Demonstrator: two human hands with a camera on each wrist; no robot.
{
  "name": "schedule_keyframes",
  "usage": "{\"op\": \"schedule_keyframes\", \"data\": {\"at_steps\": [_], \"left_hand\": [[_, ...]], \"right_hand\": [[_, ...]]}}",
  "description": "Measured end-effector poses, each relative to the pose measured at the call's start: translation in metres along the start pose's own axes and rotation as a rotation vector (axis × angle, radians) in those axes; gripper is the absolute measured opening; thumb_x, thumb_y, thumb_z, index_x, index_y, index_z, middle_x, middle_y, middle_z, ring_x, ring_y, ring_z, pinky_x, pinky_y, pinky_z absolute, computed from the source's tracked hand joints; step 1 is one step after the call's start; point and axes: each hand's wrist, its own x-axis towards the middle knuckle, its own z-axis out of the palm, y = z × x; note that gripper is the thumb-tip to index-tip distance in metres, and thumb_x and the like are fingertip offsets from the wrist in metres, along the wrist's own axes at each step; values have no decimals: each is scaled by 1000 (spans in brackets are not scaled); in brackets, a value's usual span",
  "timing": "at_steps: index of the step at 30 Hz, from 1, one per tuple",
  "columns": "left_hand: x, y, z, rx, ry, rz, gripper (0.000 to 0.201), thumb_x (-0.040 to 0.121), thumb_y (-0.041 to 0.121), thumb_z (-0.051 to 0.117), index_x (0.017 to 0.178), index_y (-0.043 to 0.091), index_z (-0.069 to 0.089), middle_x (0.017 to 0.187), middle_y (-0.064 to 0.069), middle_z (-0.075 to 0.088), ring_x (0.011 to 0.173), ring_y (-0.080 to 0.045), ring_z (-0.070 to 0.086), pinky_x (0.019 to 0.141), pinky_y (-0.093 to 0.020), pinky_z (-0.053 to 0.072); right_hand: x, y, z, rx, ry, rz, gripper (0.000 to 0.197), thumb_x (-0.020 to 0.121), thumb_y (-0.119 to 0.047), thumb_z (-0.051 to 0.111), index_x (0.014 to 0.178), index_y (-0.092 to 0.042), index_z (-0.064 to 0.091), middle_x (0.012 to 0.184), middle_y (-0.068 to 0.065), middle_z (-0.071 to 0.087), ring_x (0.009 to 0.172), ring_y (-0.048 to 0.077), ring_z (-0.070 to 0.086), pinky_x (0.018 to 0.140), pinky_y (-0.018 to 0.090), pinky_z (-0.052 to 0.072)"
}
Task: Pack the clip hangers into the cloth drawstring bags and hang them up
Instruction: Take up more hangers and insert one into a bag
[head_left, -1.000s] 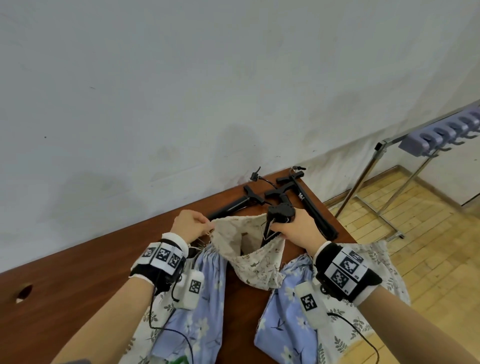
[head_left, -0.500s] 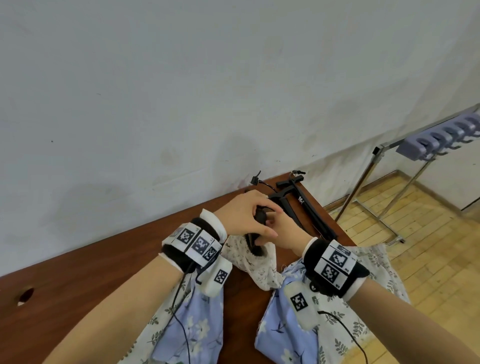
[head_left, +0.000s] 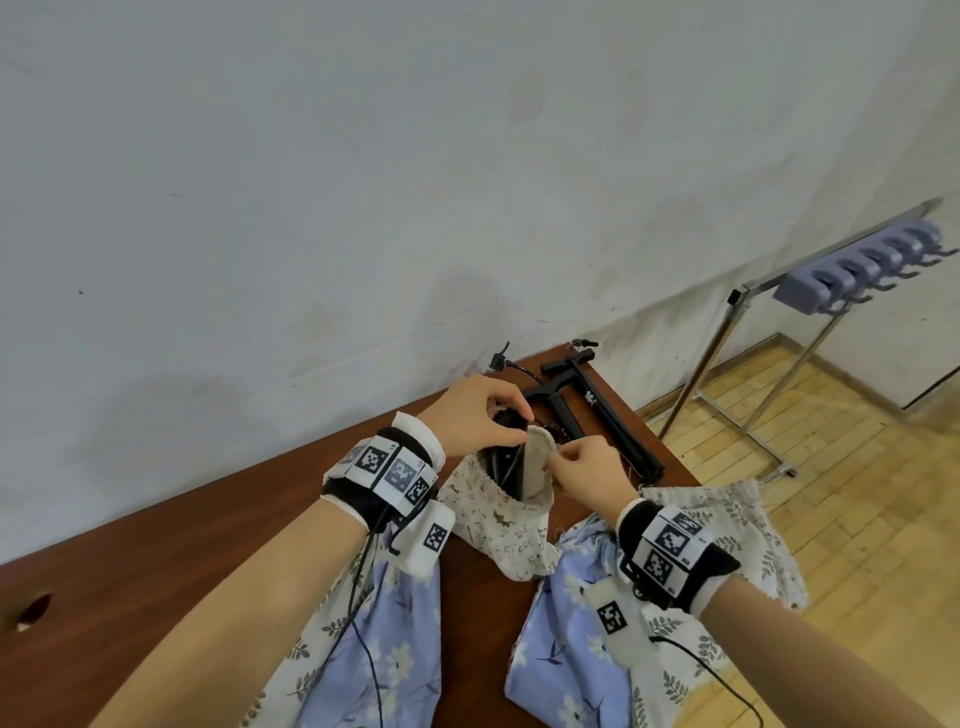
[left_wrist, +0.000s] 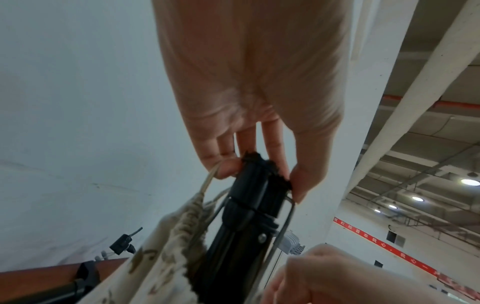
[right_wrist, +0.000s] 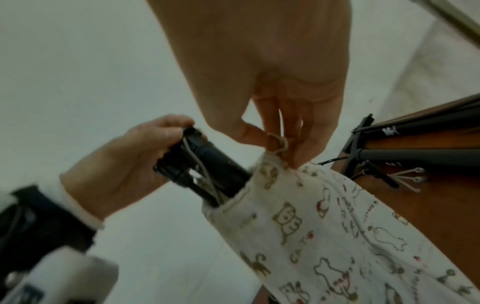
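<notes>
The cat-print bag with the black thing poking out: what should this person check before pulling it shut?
1. Hanger deep enough in bag: not ok; the folded black clip hanger sticks out of the cat-print bag.
2. Left hand grips the hanger top: ok.
3. Right hand pinches the drawstring at the rim: ok.
4. String free of the hanger: not ok; a loop lies over it.
5. Bag bottom resting on the table: cannot tell.

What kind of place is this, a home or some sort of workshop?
Probably a large hall or workshop, not a home: the left wrist view shows a high bare ceiling with exposed pipes and a red wall banner. A brown wooden table stands against a scuffed white wall.
</notes>
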Motion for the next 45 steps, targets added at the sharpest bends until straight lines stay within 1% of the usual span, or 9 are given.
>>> {"op": "schedule_keyframes", "data": {"at_steps": [5, 10, 15, 22, 30, 34, 38, 41, 45], "left_hand": [[5, -4, -8, -15, 20, -48, 13, 78, 18, 76, 91, 17, 73, 50, 21, 44, 49, 1, 41, 56, -11, 29], [5, -1, -12, -49, -18, -51, 16, 78, 15, 77, 93, 11, 73, 49, 27, 48, 51, 13, 46, 57, -11, 32], [6, 0, -10, -59, -30, -61, 18, 76, 17, 79, 93, 11, 74, 52, 28, 51, 54, 13, 49, 61, -11, 34], [14, -2, -8, -35, -9, -87, 19, 72, 25, 82, 88, 20, 74, 78, 19, 58, 72, 3, 53, 81, -24, 45], [22, 7, 7, -15, -3, -33, 20, 72, 17, 82, 87, 6, 74, 67, 20, 56, 60, 15, 51, 64, -5, 35], [23, 8, 6, 14, -4, -46, 32, 73, 19, 82, 99, 4, 70, 86, 8, 61, 76, 9, 55, 69, 1, 36], [20, 2, 1, -30, -61, -70, 41, 72, 23, 82, 106, 8, 67, 99, -4, 69, 93, -16, 63, 85, -23, 48], [19, 3, -7, -182, 2, -80, 18, 78, 18, 75, 95, 19, 67, 84, 1, 69, 74, -11, 63, 74, -27, 51], [11, 19, -20, -624, 28, -187, 27, 92, 20, 62, 115, 8, 55, 97, -17, 69, 81, -23, 69, 74, -30, 59]], "right_hand": [[7, -1, -25, 362, 10, 158, 7, 77, -5, 75, 70, -5, 75, 64, 11, 63, 57, 19, 52, 54, 24, 46], [10, -9, -46, 756, -150, 379, 12, 81, 1, 67, 89, -7, 69, 91, 8, 69, 82, 17, 63, 71, 27, 50], [11, -9, -55, 974, -106, 417, 14, 83, 3, 53, 91, -7, 59, 87, 9, 58, 69, 17, 57, 68, 28, 47], [-12, -43, -77, 741, -290, 312, 11, 91, -15, 53, 102, -12, 56, 63, 0, 46, 48, 10, 38, 64, 28, 38], [-31, -99, -96, 1131, -426, 82, 22, 88, -4, 46, 106, 2, 56, 79, 10, 46, 67, 19, 46, 105, 46, 40], [-33, -107, -83, 1097, -549, -68, 30, 82, 5, 45, 110, -1, 56, 83, 16, 58, 82, 27, 59, 95, 42, 49], [-24, -98, -68, 1050, -529, -196, 37, 87, 17, 40, 112, 1, 62, 105, 23, 66, 108, 34, 64, 96, 42, 52], [-19, -86, -57, 880, -393, -277, 33, 88, 22, 44, 107, 4, 64, 114, 20, 68, 107, 32, 66, 83, 34, 58], [-20, -82, -46, 683, -265, -347, 33, 85, 15, 60, 112, -4, 65, 111, 12, 71, 94, 25, 71, 68, 26, 59]]}}
